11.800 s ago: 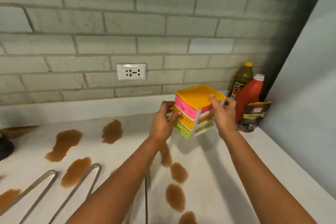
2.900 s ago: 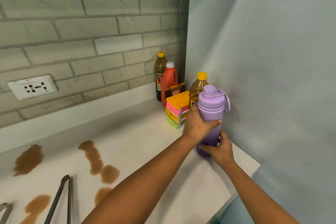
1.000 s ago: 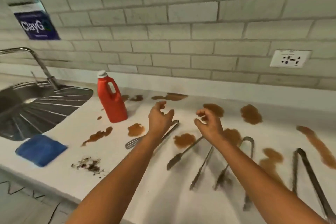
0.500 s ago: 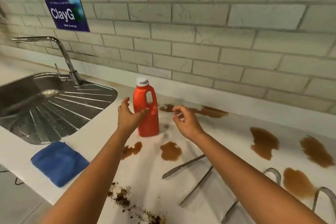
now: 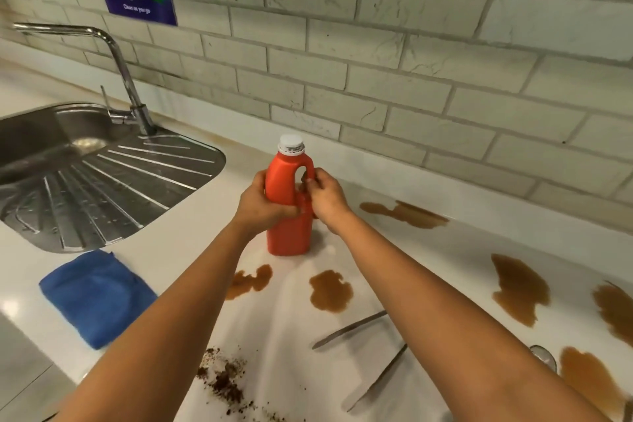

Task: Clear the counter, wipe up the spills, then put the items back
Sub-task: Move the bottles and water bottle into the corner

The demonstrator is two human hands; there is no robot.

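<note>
Red bottle [image 5: 289, 216] with a white cap [image 5: 291, 144] stands upright on the white surface [image 5: 445, 250], just beside the metal sink [image 5: 85, 168]. Both hands are clamped on it: the left hand [image 5: 262, 205] wraps round its middle, and the right hand [image 5: 325, 195] holds its handle. Brown spills [image 5: 330, 291] lie on the surface near the bottle and off to the right. A blue cloth [image 5: 96, 295] sits folded in front of the sink. Dark crumbs [image 5: 224, 380] lie near the front edge, and a knife [image 5: 349, 329] rests close to the right arm
</note>
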